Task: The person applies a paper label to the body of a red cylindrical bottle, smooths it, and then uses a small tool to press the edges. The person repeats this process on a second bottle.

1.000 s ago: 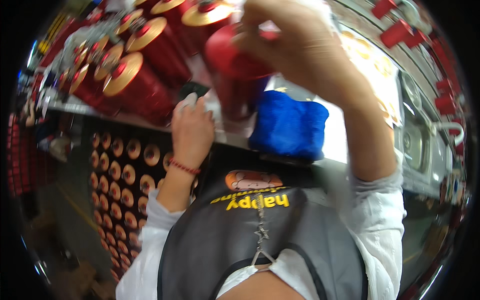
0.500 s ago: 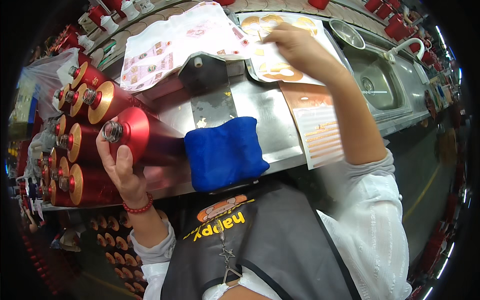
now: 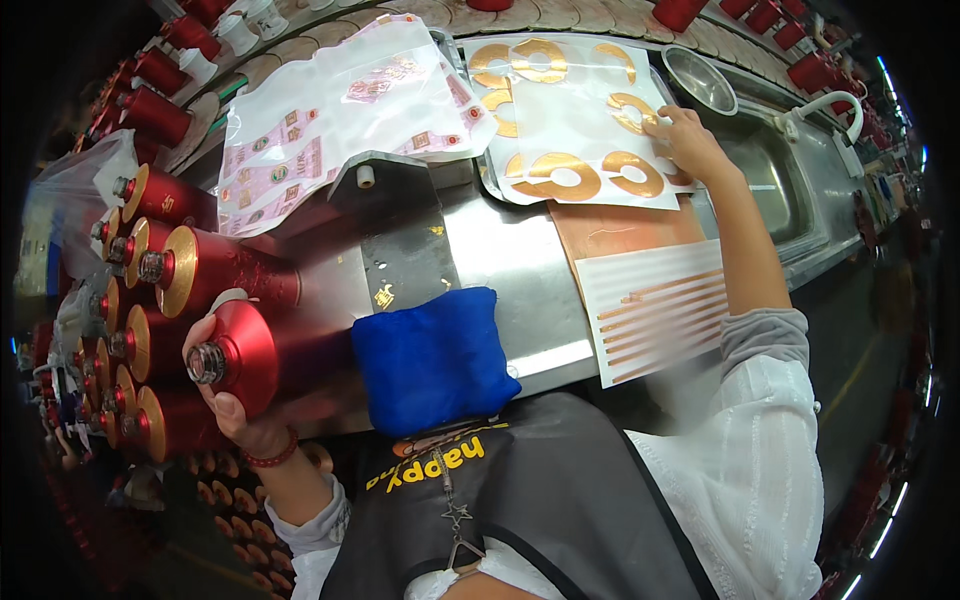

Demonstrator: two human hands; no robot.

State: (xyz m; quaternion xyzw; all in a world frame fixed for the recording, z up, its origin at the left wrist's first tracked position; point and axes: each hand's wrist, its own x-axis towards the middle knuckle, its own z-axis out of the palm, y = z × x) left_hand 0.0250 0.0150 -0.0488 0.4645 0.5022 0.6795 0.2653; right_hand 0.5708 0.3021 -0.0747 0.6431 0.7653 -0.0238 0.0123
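My left hand [image 3: 240, 425] is closed around the shoulder of a shiny red bottle [image 3: 250, 360] with a clear glass neck. The bottle lies on its side, neck to the left, its base end beside a blue cloth-covered pad [image 3: 430, 360]. At the far right of the work surface, my right hand [image 3: 690, 145] has its fingers curled together on the right edge of a white sticker sheet [image 3: 590, 120]. Gold ring-shaped stickers [image 3: 555, 178] are on this sheet, which partly covers another like it. The fingertips rest by one gold sticker [image 3: 630, 113].
Red bottles with gold shoulders [image 3: 185, 270] are stacked at the left. A pink-printed label sheet [image 3: 330, 120] lies behind a dark metal stand [image 3: 400, 205]. On the right are a strip sheet [image 3: 660, 310], a metal bowl [image 3: 700, 80] and a sink [image 3: 770, 190]. A conveyor [image 3: 560, 15] runs behind.
My left hand has brought the red bottle nearer to me. My right hand has moved rightward across the sticker sheets to their right edge, and the top sheet now lies differently.
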